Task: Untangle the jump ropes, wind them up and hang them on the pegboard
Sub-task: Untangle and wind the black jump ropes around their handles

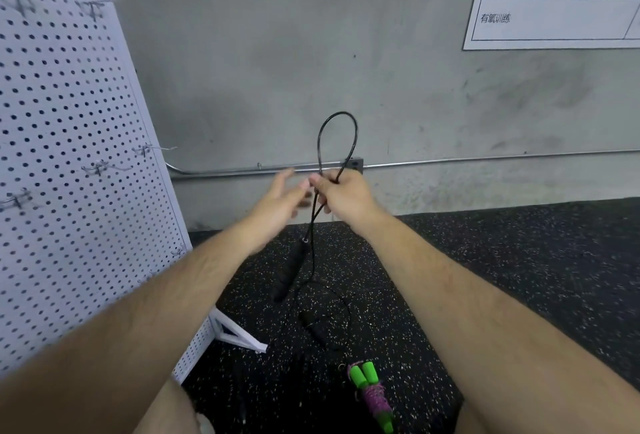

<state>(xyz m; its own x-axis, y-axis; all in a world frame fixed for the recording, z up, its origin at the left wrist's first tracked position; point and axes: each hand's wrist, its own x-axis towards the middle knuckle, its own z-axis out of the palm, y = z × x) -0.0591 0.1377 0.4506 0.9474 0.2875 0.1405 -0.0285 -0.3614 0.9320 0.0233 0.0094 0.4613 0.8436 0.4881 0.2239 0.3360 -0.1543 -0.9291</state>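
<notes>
Winding step, likely. Your right hand (341, 191) grips rope (337, 129) loop; left hand (280, 198) released, beside rope. Next: catch hanging slack, add coil.

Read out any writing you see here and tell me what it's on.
"练后拉伸放松": printed on the whiteboard, middle row.
"有氧训练": same board, lower row.
Top row: cut off by the frame, unreadable.
Blue handwriting, middle row: too blurred to read.
On the pegboard and black jump rope: no text visible.
</notes>
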